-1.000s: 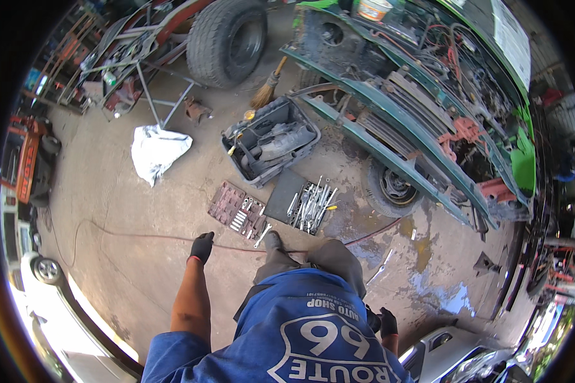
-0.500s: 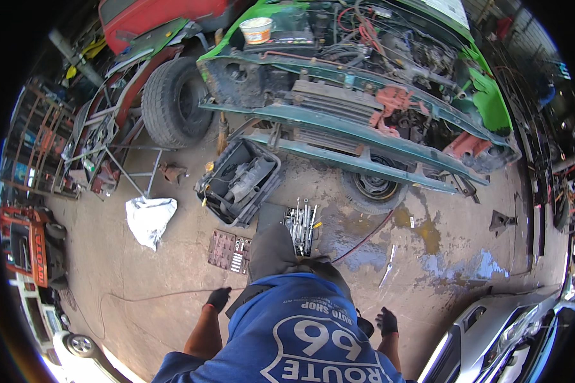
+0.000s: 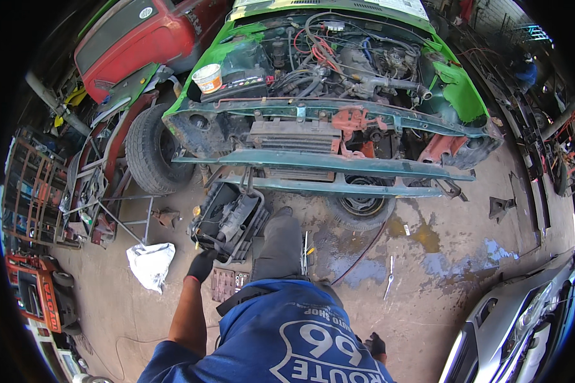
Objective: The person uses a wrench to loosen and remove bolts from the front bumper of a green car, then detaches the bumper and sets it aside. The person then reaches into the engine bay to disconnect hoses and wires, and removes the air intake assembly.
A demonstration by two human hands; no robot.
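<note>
Crate (image 3: 255, 228) with dark parts (image 3: 232, 222), case (image 3: 222, 285) with sockets (image 3: 241, 279)

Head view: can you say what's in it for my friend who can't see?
Someone in a blue shirt faces a green car with its engine showing, gloved left hand near a black crate of parts, gloved right hand at their side. A silver tool lies on the floor.

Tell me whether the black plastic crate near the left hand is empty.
Not empty: bulky dark grey parts show inside the open-topped black plastic crate. How full underneath, I cannot tell.
</note>
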